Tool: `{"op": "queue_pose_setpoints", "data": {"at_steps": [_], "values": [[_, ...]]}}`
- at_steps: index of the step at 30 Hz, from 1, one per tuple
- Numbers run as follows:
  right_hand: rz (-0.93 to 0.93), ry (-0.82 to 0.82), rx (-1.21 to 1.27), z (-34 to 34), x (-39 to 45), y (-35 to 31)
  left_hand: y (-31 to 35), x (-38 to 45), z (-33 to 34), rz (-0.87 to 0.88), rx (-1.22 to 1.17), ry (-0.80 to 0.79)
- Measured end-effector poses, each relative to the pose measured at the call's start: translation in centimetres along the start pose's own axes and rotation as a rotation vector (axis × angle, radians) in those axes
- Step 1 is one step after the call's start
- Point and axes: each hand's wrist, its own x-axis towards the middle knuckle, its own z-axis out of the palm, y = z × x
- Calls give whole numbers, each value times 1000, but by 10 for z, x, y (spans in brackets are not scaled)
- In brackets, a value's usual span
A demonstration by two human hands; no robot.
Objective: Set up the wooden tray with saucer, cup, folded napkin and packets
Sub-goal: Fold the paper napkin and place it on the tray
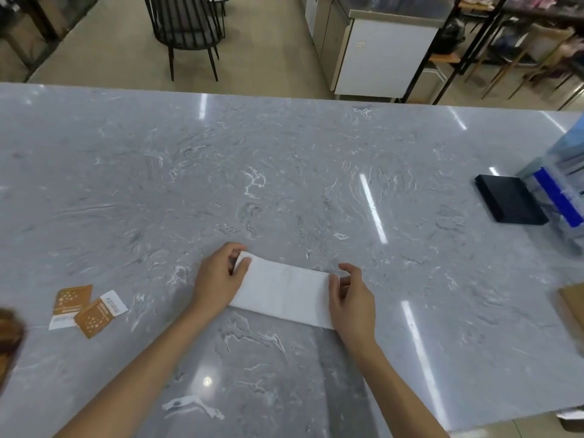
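Note:
A white napkin (284, 289), folded into a long strip, lies flat on the grey marble counter (284, 172) near its front edge. My left hand (218, 279) pinches the strip's left end, which is lifted slightly. My right hand (352, 298) holds the right end, fingers over its edge. Two orange-and-white packets (85, 306) lie overlapping on the counter to the left. A brown wooden edge (572, 308) shows at the far right of the frame; I cannot tell if it is the tray. No saucer or cup is in view.
A black flat box (510, 203) and a clear plastic container with blue parts (562, 197) stand at the right. A brown object (9, 336) pokes in at the left edge. Beyond the counter are a black chair (186, 30) and a steel cabinet (373, 49).

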Motion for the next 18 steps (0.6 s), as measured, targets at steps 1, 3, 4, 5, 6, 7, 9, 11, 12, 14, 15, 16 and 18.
{"op": "queue_pose_setpoints", "data": {"at_steps": [1,3,4,5,6,7,9,11,12,14,15,16,18], "values": [[3,14,-19,2,0,2,0,-1,1,18,19,13],[9,29,-41,3,-1,4,0,-3,4,49,58,34],[12,34,-41,3,-2,5,1,-3,5,59,73,43],[17,40,-37,3,-2,5,2,-3,5,64,80,51],[21,48,-35,3,-2,5,2,-2,6,65,80,60],[24,57,-38,3,-2,6,3,-2,8,65,80,69],[26,63,-46,3,-1,6,4,-3,10,69,118,83],[37,50,-51,2,0,4,5,-6,12,83,228,109],[44,40,-70,2,0,2,5,-7,13,93,293,132],[-7,70,-215,4,-3,-5,7,-10,12,165,407,194],[-84,106,-306,7,-7,-11,10,-11,14,234,426,220],[-183,138,-361,12,-11,-18,16,-13,18,309,410,227],[-347,120,-385,24,-18,-30,31,-15,29,431,350,156]]}}
